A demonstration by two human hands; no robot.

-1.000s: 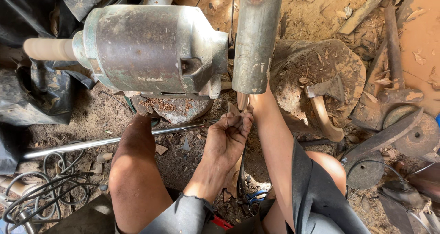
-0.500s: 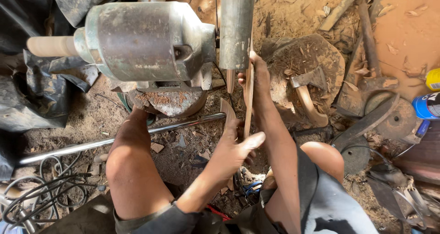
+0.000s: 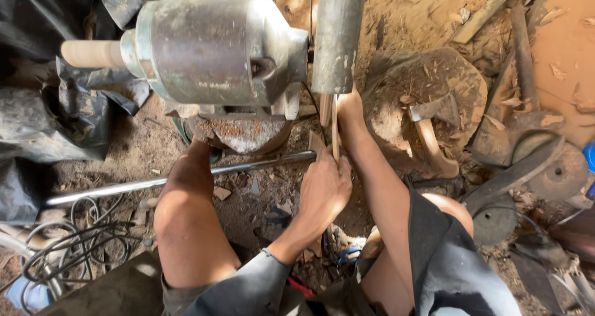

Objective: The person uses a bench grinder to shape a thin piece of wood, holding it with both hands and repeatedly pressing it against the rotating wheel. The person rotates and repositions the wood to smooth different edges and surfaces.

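My left hand [image 3: 325, 189] reaches forward between my knees, its fingers closed around the lower end of a thin wooden strip [image 3: 335, 125]. The strip stands nearly upright, its top just under a grey metal cylinder [image 3: 338, 37]. My bare right foot [image 3: 351, 108] rests against the strip's right side. A grey metal motor housing [image 3: 207, 49] with a pale wooden spindle [image 3: 92, 53] sits left of the cylinder. My right hand is out of view.
A long steel rod [image 3: 155, 183] lies across the dirt under my left knee. A hatchet [image 3: 432, 127] rests on a wooden stump [image 3: 434, 74] to the right. Cables [image 3: 59, 254] coil at lower left, beside black plastic sheeting [image 3: 37, 124]. Metal discs [image 3: 558, 167] lie at right.
My left hand has moved up along the strip and closed on it; half a second ago its thumb stuck out. My right foot stays by the strip.
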